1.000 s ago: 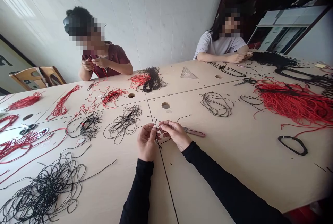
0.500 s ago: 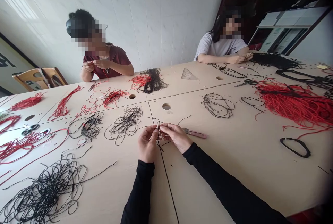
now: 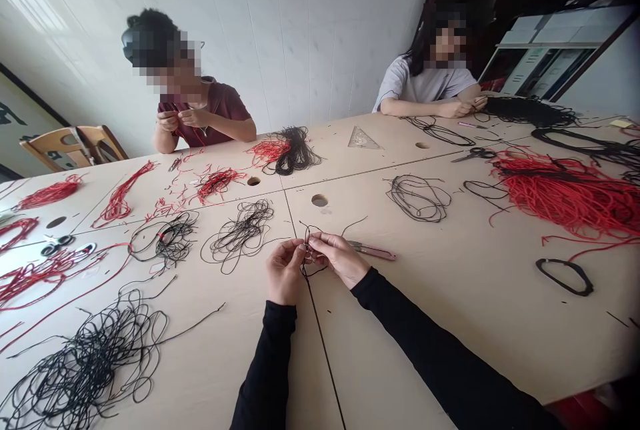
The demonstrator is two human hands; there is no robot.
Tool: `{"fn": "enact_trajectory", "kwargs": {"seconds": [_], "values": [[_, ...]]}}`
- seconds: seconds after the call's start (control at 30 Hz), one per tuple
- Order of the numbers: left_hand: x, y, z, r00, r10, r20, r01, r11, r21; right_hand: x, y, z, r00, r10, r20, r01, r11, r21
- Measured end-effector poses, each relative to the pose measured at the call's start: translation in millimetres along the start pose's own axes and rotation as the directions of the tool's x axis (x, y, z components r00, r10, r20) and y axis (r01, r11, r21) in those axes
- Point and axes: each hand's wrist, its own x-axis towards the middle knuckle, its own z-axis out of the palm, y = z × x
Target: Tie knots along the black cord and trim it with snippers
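Observation:
Thin black cord (image 3: 314, 271) is pinched between my two hands, which meet just above the seam in the table. My left hand (image 3: 286, 273) grips it between thumb and forefinger. Beside it, my right hand (image 3: 341, 258) pinches the cord with thumb and fingertips. Loose loops and ends stick out above and below the fingers; the exact crossing of the strands is too small to make out. Just beyond my right hand lies a pink-handled cutter knife (image 3: 376, 252). To the left of my left hand rests a loose black cord bundle (image 3: 243, 233).
A big black cord tangle (image 3: 95, 357) lies front left. Red cord (image 3: 565, 193) is heaped at the right, near black scissors (image 3: 473, 154); other scissors (image 3: 57, 243) lie left. A set square (image 3: 364, 139) lies farther back. Two co-workers (image 3: 210, 113) sit across the table (image 3: 425, 323).
My hands stay together on the black cord, with small finger shifts. The cord's loops around the fingers have changed shape slightly. The whole view has tilted a little.

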Motion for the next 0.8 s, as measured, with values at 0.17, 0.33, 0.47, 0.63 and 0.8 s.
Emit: {"fn": "enact_trajectory", "kwargs": {"seconds": [0.17,0.33,0.47,0.63,0.8], "values": [[0.1,0.0,0.9,1.000,0.016,0.010,-0.016,1.000,0.004,-0.4,1.1,-0.5,0.999,-0.024,0.022,0.025,0.996,-0.081],[0.6,1.5,0.0,0.999,0.026,-0.048,-0.025,1.000,0.009,-1.6,0.1,-0.5,0.995,-0.075,0.067,0.088,0.972,-0.217],[2.6,0.1,-3.2,0.994,0.015,-0.107,-0.016,1.000,-0.003,-1.6,1.1,-1.7,0.988,-0.111,0.105,0.143,0.909,-0.391],[5.3,-1.7,-5.6,0.992,0.017,-0.123,-0.022,0.999,-0.036,-1.3,-0.1,-5.3,0.986,-0.147,0.074,0.164,0.861,-0.481],[3.8,2.9,-5.3,0.984,0.012,-0.178,-0.033,0.992,-0.119,-1.3,-3.4,-9.6,0.984,-0.180,0.003,0.150,0.814,-0.561]]}}
